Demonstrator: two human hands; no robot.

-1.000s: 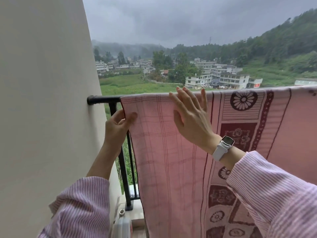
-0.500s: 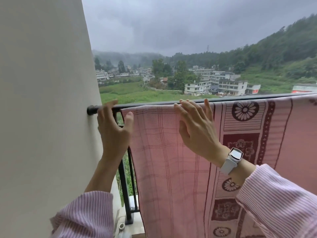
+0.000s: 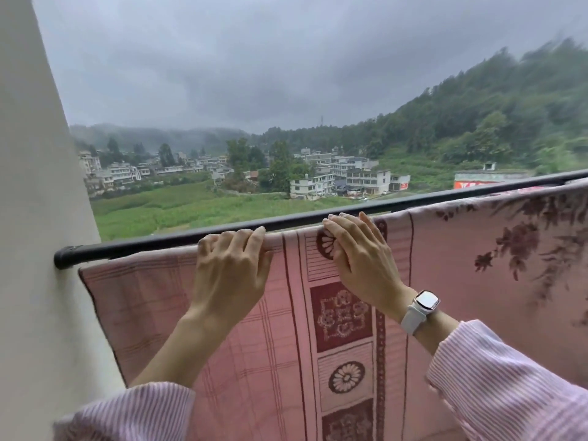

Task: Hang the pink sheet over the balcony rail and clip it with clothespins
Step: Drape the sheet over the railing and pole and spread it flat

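Both hands have climbed to the top of the sheet since a second ago, when my left hand was pinching the cloth's side edge lower down by the wall and my right lay flat on the fabric. Now my left hand (image 3: 230,275) sits with its fingers curled over the upper edge of the pink sheet (image 3: 471,281), gripping it just under the black balcony rail (image 3: 152,245). My right hand (image 3: 356,259) is close beside it, fingers bent over the same edge and its thumb tucked against a dark flower motif, so it too is clamped on the cloth. The hands are near each other but not touching. From what I see, the sheet hangs down the near side of the rail, its top edge running along the bar from near the pale wall (image 3: 38,249) on the left to the right border of the view. A white watch (image 3: 421,308) is on my right wrist, and striped pink sleeves (image 3: 509,386) cover both forearms. Beyond the rail lie green fields, white buildings (image 3: 366,181), a wooded hillside and a grey sky. No clothespins are visible to me.
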